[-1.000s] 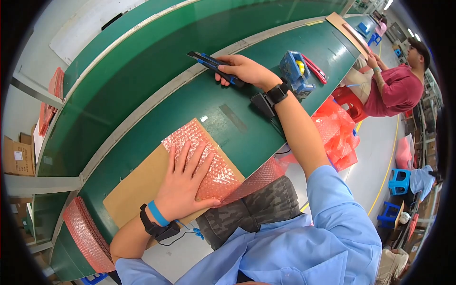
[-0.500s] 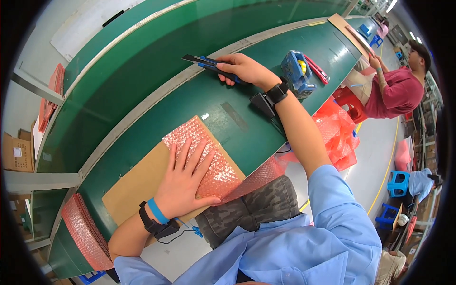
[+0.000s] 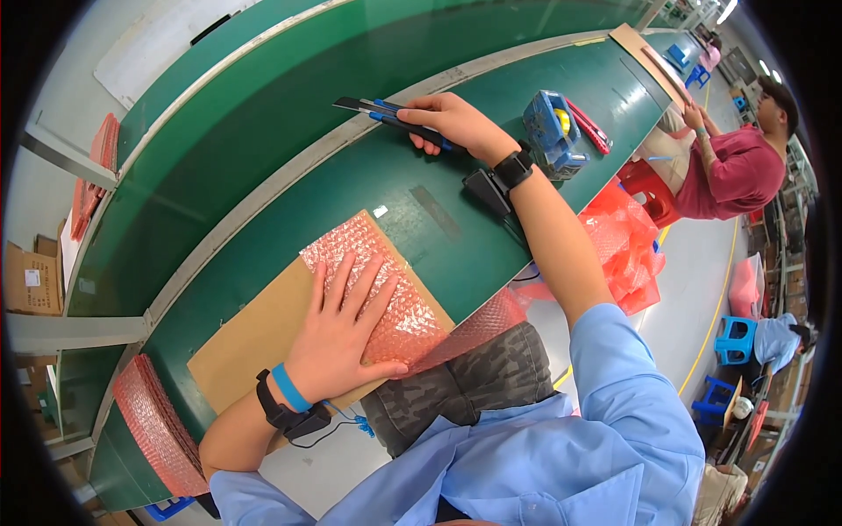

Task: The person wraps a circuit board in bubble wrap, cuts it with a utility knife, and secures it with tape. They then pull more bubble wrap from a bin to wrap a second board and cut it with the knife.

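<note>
At the far left edge of the frame we see a brown carton (image 3: 33, 280). In the lower left, a stack of pink bubble-wrap sheets (image 3: 158, 425) lies on the green workbench (image 3: 491, 237). Right of it, left of the frame's centre, a flat brown cardboard piece (image 3: 250, 346) lies at a slant along the bench's near edge. Pink bubble wrap (image 3: 412, 320) covers its right-hand part and runs off that edge, over the person's lap.

The left hand (image 3: 342, 320) lies palm down over cardboard and wrap, fingers spread and thumb out to the right, gripping neither. Above centre, the right hand (image 3: 452, 123) has its fingers curled around a black-and-blue utility knife (image 3: 386, 114); the blade points left, raised above the bench and clear of the wrap.

Farther right, in the upper part of the frame, we find a blue tape dispenser (image 3: 551, 136) with a yellow roll, and just beside it a red cutter (image 3: 589, 127). Below them is a crumpled heap of red plastic wrap (image 3: 623, 250). At upper right, a co-worker (image 3: 737, 175) in a dark red shirt handles a brown board (image 3: 645, 61).
</note>
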`<state>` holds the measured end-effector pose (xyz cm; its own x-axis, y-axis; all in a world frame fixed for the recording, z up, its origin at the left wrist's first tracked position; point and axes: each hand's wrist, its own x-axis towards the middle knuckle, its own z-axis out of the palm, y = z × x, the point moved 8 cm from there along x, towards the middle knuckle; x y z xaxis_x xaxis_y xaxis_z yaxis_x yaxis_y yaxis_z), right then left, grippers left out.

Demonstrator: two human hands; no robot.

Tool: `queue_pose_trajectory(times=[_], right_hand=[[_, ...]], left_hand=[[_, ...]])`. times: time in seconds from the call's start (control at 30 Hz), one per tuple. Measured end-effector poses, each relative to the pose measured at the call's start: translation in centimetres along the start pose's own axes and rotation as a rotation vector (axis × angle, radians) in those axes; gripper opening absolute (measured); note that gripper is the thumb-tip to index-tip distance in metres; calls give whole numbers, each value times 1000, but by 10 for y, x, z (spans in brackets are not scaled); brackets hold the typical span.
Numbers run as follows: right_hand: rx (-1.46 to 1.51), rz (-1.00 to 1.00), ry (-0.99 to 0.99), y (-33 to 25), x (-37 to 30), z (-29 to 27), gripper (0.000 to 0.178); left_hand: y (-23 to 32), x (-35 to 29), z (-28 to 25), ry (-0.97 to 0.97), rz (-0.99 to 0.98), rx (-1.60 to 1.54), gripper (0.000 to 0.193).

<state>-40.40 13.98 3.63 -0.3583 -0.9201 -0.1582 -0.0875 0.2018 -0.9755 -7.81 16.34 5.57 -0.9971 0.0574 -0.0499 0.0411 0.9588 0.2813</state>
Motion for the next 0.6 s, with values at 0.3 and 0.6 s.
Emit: queue_pose_trajectory(times=[0.3, 0.6], right_hand=[[-19, 44, 35, -2, -3, 1, 35], [-17, 23, 12, 1, 1, 1, 35]], left_hand=[[0, -1, 1, -7, -5, 0, 120], [0, -1, 1, -10, -2, -1, 123]])
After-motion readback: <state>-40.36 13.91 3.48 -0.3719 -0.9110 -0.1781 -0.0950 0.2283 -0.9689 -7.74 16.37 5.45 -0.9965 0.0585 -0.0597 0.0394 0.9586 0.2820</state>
